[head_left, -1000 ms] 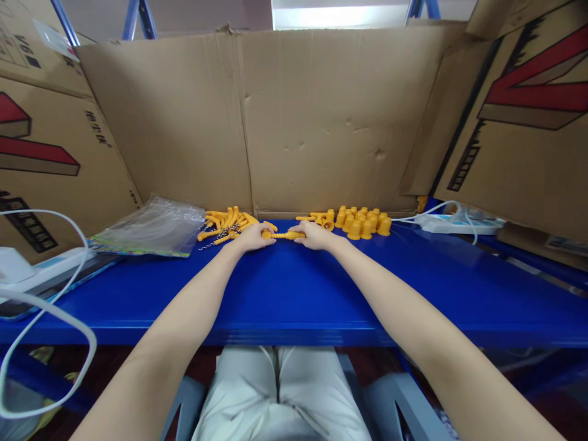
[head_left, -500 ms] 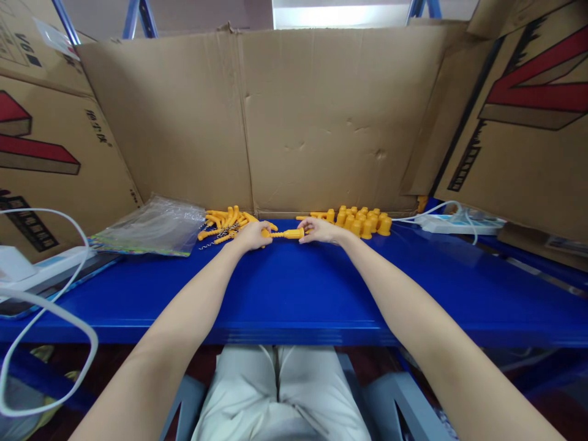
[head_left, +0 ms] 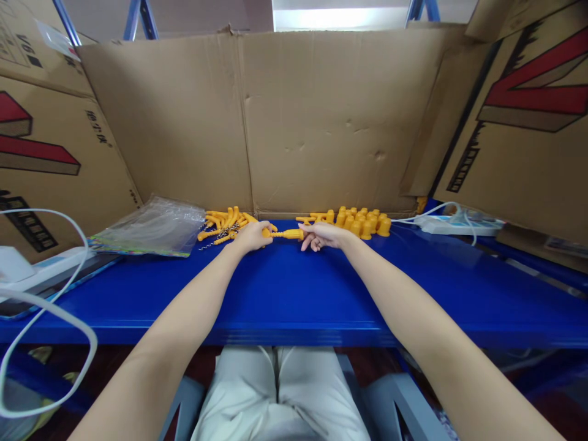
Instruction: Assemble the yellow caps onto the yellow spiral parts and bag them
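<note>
An orange plastic corkscrew [head_left: 293, 234] lies level between my hands, just above the blue tabletop. Its ribbed shaft points right and widens into a cap-like end. My left hand [head_left: 254, 236] is closed round the handle end, which its fingers partly cover. At the wide end, my right hand [head_left: 320, 235] grips with the thumb and fingers, some of them curled below. Beside my left hand is a pile of orange corkscrew parts [head_left: 225, 219], several with bare metal spirals. Several orange bell-shaped caps [head_left: 366, 228] stand grouped to the right of my right hand.
Clear plastic bags [head_left: 154, 226] lie left of the pile. A white power strip [head_left: 459, 225] with a cable sits at the right. Cardboard [head_left: 331, 122] walls off the back and both sides. A white cable [head_left: 87, 331] loops over the left front edge.
My right hand has turned at the wide end of the corkscrew, its fingers now lower and more curled. The left hand keeps its hold in nearly the same place.
</note>
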Action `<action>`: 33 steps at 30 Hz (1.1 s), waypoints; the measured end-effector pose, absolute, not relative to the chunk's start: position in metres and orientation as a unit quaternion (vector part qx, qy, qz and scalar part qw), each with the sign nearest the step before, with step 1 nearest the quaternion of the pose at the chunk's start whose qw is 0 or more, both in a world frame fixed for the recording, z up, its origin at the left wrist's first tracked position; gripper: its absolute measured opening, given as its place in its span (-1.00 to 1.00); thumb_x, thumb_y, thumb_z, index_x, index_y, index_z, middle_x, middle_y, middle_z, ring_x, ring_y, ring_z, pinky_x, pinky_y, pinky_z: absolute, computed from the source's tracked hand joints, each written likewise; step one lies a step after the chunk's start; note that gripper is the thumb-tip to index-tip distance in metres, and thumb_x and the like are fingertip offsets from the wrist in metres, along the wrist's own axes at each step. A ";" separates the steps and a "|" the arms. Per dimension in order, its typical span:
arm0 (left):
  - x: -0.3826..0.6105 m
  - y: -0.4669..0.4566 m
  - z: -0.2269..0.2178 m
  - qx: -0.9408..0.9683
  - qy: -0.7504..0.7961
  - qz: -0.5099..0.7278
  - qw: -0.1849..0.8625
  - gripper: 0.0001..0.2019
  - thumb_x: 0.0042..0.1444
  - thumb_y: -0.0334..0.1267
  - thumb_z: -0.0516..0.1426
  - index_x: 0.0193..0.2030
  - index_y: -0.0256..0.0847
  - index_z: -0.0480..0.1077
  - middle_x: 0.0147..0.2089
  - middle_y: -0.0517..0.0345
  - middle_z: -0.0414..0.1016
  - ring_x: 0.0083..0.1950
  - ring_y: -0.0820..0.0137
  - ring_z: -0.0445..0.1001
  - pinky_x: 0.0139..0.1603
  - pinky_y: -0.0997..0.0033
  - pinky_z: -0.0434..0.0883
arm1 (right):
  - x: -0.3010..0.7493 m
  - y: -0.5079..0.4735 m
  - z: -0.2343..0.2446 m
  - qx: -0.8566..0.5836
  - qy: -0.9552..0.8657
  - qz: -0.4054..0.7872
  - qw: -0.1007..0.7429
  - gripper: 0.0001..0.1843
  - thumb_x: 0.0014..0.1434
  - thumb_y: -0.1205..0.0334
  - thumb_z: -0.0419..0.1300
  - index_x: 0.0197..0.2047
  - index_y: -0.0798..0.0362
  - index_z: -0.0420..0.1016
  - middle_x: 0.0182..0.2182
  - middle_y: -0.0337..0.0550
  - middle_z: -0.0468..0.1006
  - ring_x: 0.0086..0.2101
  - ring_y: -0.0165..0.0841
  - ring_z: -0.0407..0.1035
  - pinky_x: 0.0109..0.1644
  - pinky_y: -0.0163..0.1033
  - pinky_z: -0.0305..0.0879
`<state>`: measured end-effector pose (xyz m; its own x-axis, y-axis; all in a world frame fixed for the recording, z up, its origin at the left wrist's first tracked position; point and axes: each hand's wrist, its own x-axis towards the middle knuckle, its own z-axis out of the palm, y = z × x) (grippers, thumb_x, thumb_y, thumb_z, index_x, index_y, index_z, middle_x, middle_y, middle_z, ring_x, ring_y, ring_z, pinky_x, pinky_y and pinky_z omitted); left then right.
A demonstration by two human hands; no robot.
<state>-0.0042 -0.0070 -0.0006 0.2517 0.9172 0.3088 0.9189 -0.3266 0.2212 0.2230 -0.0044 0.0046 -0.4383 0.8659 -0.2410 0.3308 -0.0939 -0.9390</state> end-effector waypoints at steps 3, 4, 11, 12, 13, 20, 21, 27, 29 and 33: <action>-0.005 -0.005 -0.001 -0.787 -0.585 -0.195 -0.002 -0.69 -0.10 -0.20 0.13 -0.15 -0.11 0.43 -0.38 0.17 0.50 -0.39 0.37 0.42 -0.37 0.42 0.24 | 0.222 -0.005 0.005 -0.476 -0.630 0.568 0.233 -0.59 0.29 -0.04 -0.06 -0.25 0.17 0.37 -0.56 -0.06 0.56 -0.73 -0.51 0.27 -0.67 -0.44 0.22; -0.005 -0.005 -0.002 -0.787 -0.585 -0.197 -0.003 -0.70 -0.10 -0.17 0.14 -0.16 -0.11 0.43 -0.37 0.17 0.50 -0.38 0.37 0.42 -0.37 0.41 0.24 | 0.222 -0.005 0.005 -0.475 -0.629 0.570 0.233 -0.58 0.29 -0.03 -0.07 -0.24 0.17 0.36 -0.57 -0.06 0.56 -0.73 -0.51 0.28 -0.67 -0.44 0.22; -0.005 -0.007 -0.001 -0.795 -0.568 -0.212 0.011 -0.69 -0.07 -0.01 0.15 -0.22 -0.13 0.39 -0.34 0.17 0.51 -0.29 0.32 0.44 -0.36 0.43 0.21 | 0.222 0.000 0.003 -0.471 -0.613 0.584 0.248 -0.61 0.29 -0.03 -0.07 -0.29 0.14 0.31 -0.58 -0.07 0.55 -0.74 -0.51 0.28 -0.70 -0.45 0.16; -0.005 -0.007 -0.001 -0.795 -0.569 -0.210 0.010 -0.68 -0.07 0.00 0.15 -0.21 -0.13 0.39 -0.34 0.17 0.51 -0.29 0.32 0.44 -0.35 0.43 0.21 | 0.222 0.000 0.003 -0.470 -0.612 0.585 0.249 -0.61 0.29 -0.04 -0.06 -0.30 0.14 0.30 -0.58 -0.07 0.55 -0.74 -0.51 0.28 -0.70 -0.46 0.16; -0.005 -0.008 0.000 -0.795 -0.570 -0.208 0.008 -0.68 -0.07 0.01 0.14 -0.21 -0.13 0.39 -0.35 0.17 0.51 -0.28 0.31 0.44 -0.35 0.43 0.21 | 0.222 0.000 0.003 -0.470 -0.611 0.586 0.250 -0.61 0.29 -0.04 -0.06 -0.30 0.13 0.29 -0.59 -0.07 0.55 -0.74 -0.51 0.28 -0.70 -0.46 0.16; -0.005 -0.007 0.000 -0.791 -0.577 -0.204 -0.002 -0.65 -0.07 0.01 0.15 -0.19 -0.13 0.39 -0.36 0.15 0.51 -0.26 0.28 0.45 -0.33 0.41 0.23 | 0.222 0.001 0.002 -0.472 -0.610 0.590 0.239 -0.61 0.28 -0.05 -0.06 -0.29 0.13 0.30 -0.58 -0.08 0.56 -0.73 -0.51 0.30 -0.70 -0.45 0.19; -0.005 -0.007 -0.001 -0.791 -0.576 -0.204 -0.003 -0.64 -0.08 0.02 0.15 -0.18 -0.13 0.39 -0.36 0.15 0.51 -0.26 0.28 0.45 -0.32 0.41 0.23 | 0.222 0.001 0.002 -0.471 -0.611 0.590 0.238 -0.61 0.28 -0.05 -0.07 -0.29 0.13 0.30 -0.57 -0.09 0.56 -0.73 -0.51 0.30 -0.70 -0.45 0.19; -0.007 -0.004 -0.003 -0.789 -0.576 -0.212 0.011 -0.63 -0.10 0.04 0.18 -0.21 -0.14 0.39 -0.28 0.13 0.52 -0.22 0.26 0.45 -0.26 0.39 0.25 | 0.222 0.001 0.003 -0.455 -0.607 0.608 0.236 -0.56 0.27 -0.12 -0.09 -0.26 0.13 0.27 -0.53 -0.07 0.56 -0.69 -0.48 0.34 -0.67 -0.43 0.24; -0.007 -0.002 -0.003 -0.788 -0.577 -0.213 0.017 -0.63 -0.10 0.04 0.18 -0.22 -0.15 0.39 -0.28 0.13 0.52 -0.22 0.26 0.45 -0.25 0.39 0.25 | 0.222 -0.002 0.002 -0.439 -0.613 0.610 0.243 -0.64 0.25 -0.05 0.01 -0.21 0.13 0.28 -0.47 -0.10 0.57 -0.63 -0.48 0.39 -0.60 -0.42 0.32; -0.008 0.000 -0.005 -0.785 -0.583 -0.211 0.016 -0.62 -0.10 0.05 0.18 -0.22 -0.15 0.38 -0.34 0.13 0.50 -0.27 0.27 0.44 -0.28 0.40 0.24 | 0.222 -0.005 0.001 -0.427 -0.638 0.587 0.256 -0.80 0.19 0.22 0.18 -0.15 0.11 0.29 -0.42 -0.16 0.56 -0.58 -0.51 0.41 -0.49 -0.43 0.39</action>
